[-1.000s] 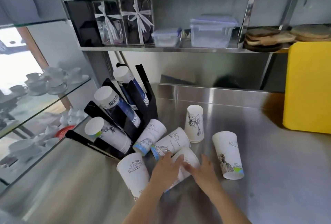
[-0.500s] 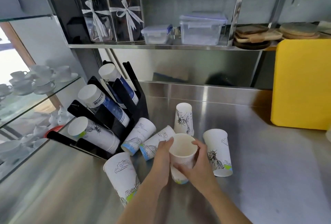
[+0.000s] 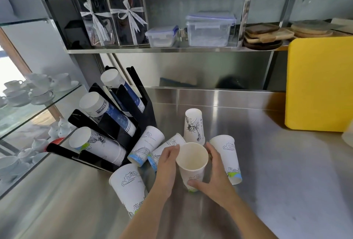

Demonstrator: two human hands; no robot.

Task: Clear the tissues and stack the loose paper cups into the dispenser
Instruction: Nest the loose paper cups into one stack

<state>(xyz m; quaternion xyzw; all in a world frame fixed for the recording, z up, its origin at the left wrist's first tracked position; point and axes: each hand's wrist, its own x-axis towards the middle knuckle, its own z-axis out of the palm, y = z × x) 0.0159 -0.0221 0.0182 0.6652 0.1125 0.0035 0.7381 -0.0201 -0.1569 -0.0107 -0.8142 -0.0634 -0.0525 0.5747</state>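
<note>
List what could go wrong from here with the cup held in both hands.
1. The held cup sits between the left hand and right hand, close to the inverted cups; moving it could knock them over.
2. The cups lying on their sides by the black dispenser could roll along the steel counter.

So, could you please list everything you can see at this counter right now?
Loose paper cups: six, white printed, steel counter; one upright in both hands.
Cup dispenser: one, black, counter left; three cup stacks.
Gift boxes: two, clear, white ribbons, shelf.
Plastic containers: two, clear, blue-trimmed lids, shelf.
Wooden boards: several, brown, shelf right.
Yellow board: one, counter right.
Teacups: many, white, glass shelves left.
Left hand: on held cup.
Right hand: on held cup.
</note>
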